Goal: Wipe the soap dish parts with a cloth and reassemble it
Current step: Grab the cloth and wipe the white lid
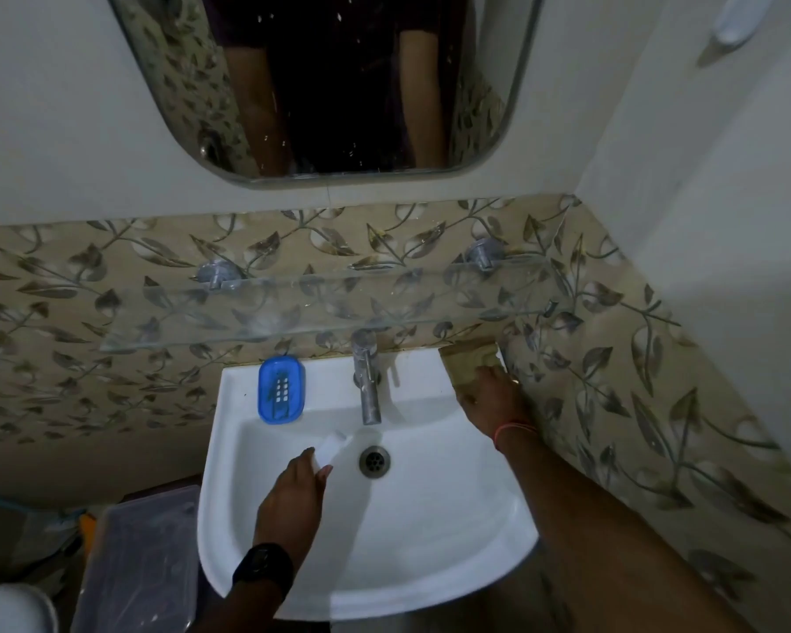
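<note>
The blue soap dish (281, 389) with a slotted tray sits on the back left rim of the white sink (430, 541). My left hand (293, 491), with a black watch on the wrist, is over the basin and holds a white bar of soap (332, 447) near the drain. A yellowish cloth (469, 363) lies on the sink's back right corner. My right hand (494, 395) rests on the cloth with its fingers closing on it.
A steel tap (366, 381) stands at the back centre, and the drain (374, 460) is below it. A glass shelf (320, 303) juts from the leaf-patterned tiles above. A mirror (329, 84) hangs higher up. A clear plastic box (138, 568) stands left of the sink.
</note>
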`<state>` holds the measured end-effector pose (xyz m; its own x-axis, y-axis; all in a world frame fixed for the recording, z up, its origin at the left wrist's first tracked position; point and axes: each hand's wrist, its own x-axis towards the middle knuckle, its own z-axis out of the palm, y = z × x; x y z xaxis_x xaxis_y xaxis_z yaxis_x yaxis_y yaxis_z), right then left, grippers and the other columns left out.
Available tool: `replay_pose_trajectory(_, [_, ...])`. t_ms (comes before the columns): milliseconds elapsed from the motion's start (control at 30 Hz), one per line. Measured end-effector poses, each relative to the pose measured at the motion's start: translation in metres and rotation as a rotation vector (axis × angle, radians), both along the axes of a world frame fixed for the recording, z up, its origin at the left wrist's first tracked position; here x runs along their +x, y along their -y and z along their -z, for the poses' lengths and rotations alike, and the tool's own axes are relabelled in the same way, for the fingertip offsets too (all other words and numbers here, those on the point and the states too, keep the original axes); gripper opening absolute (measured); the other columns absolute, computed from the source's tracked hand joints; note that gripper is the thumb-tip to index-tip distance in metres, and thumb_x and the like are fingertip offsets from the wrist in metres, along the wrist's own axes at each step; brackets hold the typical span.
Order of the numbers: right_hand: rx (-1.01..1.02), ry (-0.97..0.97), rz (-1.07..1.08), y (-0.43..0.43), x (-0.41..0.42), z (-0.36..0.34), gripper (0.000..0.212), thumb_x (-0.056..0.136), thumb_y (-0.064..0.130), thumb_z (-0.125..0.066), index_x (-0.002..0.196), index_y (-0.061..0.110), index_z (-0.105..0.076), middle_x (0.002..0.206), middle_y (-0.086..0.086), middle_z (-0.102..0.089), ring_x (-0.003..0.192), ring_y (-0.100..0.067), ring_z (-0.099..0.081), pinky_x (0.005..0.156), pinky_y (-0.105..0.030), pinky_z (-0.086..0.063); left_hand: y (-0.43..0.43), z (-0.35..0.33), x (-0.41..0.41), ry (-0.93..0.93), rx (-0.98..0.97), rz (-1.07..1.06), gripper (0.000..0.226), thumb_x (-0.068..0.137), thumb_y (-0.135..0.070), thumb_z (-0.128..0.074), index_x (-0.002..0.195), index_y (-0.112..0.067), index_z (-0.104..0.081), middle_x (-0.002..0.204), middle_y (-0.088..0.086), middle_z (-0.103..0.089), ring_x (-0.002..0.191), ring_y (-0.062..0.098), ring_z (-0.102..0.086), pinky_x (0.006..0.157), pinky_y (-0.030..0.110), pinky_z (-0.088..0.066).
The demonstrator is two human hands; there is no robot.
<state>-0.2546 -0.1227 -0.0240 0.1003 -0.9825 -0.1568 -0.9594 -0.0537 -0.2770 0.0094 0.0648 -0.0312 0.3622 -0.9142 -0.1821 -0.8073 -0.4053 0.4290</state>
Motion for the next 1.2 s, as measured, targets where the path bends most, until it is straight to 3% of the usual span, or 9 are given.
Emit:
replay_pose_trajectory(167, [0.088,0.053,0.085,0.027,0.024,0.010,0.059,0.087,0.043,-0.065,0.132,0.007,-0.053,0.141,-0.017,-0.050,0.131,-0.035,-0.047,0.109,-0.041,-0.039,0.000,0.006,0.002,0.007,0.011,-0.033,0.051,0.105,-0.043,-0.037,0.149,-0.016,-0.039,0.141,0.003,-0.056,0.127,0.020,-0.055,0.102,0.033,-0.047])
replay_pose_trajectory(333, [0.028,-0.088,0.181,0.036,0.040,0.027,0.055,0.087,0.050,-0.062,0.126,0.012,-0.061,0.137,-0.016,-0.051,0.125,-0.038,-0.049,0.104,-0.047,-0.045,-0.006,0.020,0.002,-0.010,0.014,-0.069,0.052,0.104,-0.043,-0.039,0.148,-0.016,-0.039,0.141,0.002,-0.057,0.126,0.020,-0.057,0.100,0.033,-0.047])
replay_pose_trajectory(533, [-0.184,-0.069,0.200,0.037,0.042,0.030,0.034,0.091,0.007,-0.050,0.120,0.005,-0.066,0.129,-0.016,-0.062,0.125,-0.033,-0.053,0.106,-0.041,-0.042,-0.016,0.034,0.004,-0.047,-0.008,-0.078,0.051,0.102,-0.043,-0.043,0.147,-0.018,-0.043,0.139,0.002,-0.058,0.125,0.021,-0.058,0.099,0.034,-0.046])
replay_pose_trajectory(633, [-0.120,0.266,0.266,0.034,0.037,0.015,0.032,0.092,0.008,-0.051,0.120,0.005,-0.066,0.122,-0.017,-0.066,0.118,-0.034,-0.059,0.101,-0.041,-0.048,-0.017,0.041,0.008,-0.107,-0.049,-0.151,0.047,0.101,-0.039,-0.047,0.140,-0.013,-0.050,0.132,0.009,-0.064,0.118,0.030,-0.062,0.095,0.039,-0.050])
replay_pose_trajectory(733, [0.096,1.023,0.561,0.014,0.032,-0.005,0.027,0.096,0.019,-0.047,0.103,-0.001,-0.064,0.087,-0.017,-0.066,0.089,-0.038,-0.063,0.071,-0.037,-0.053,-0.015,0.038,0.006,-0.236,-0.193,-0.275,0.036,0.100,-0.037,-0.050,0.124,-0.012,-0.061,0.114,0.012,-0.072,0.107,0.037,-0.067,0.086,0.039,-0.052])
replay_pose_trajectory(833, [0.277,1.519,0.700,-0.028,0.031,-0.012,0.043,0.100,0.028,-0.041,0.120,-0.004,-0.063,0.114,-0.025,-0.067,0.109,-0.050,-0.060,0.093,-0.055,-0.052,-0.015,0.027,0.002,-0.471,-0.290,-0.386,0.039,0.097,-0.048,-0.041,0.098,-0.017,-0.065,0.092,0.001,-0.070,0.094,0.031,-0.067,0.078,0.033,-0.047])
replay_pose_trajectory(933, [0.392,1.624,0.616,-0.083,0.047,-0.014,0.033,0.099,0.015,-0.050,0.127,0.002,-0.061,0.125,-0.028,-0.065,0.111,-0.047,-0.062,0.097,-0.067,-0.045,-0.016,0.012,-0.003,-0.838,-0.306,-0.527,0.040,0.102,-0.045,-0.045,0.083,-0.015,-0.065,0.087,0.003,-0.068,0.090,0.025,-0.063,0.078,0.038,-0.051])
replay_pose_trajectory(1067, [0.299,1.517,0.479,-0.139,0.088,-0.028,0.028,0.090,-0.005,-0.061,0.110,0.014,-0.067,0.109,-0.015,-0.073,0.093,-0.031,-0.070,0.082,-0.047,-0.058,-0.021,-0.013,-0.012,-1.178,-0.351,-0.554,0.033,0.104,-0.038,-0.047,0.101,-0.022,-0.076,0.108,0.004,-0.077,0.101,0.024,-0.071,0.088,0.045,-0.058])
replay_pose_trajectory(1200, [0.048,1.226,0.197,-0.172,0.126,-0.055,0.021,0.089,0.010,-0.070,0.102,0.026,-0.068,0.096,0.009,-0.074,0.088,-0.011,-0.070,0.074,-0.009,-0.053,-0.023,-0.037,-0.024,-1.401,-0.370,-0.486,0.040,0.103,-0.040,-0.046,0.131,-0.019,-0.066,0.127,0.010,-0.072,0.120,0.030,-0.065,0.104,0.054,-0.050])
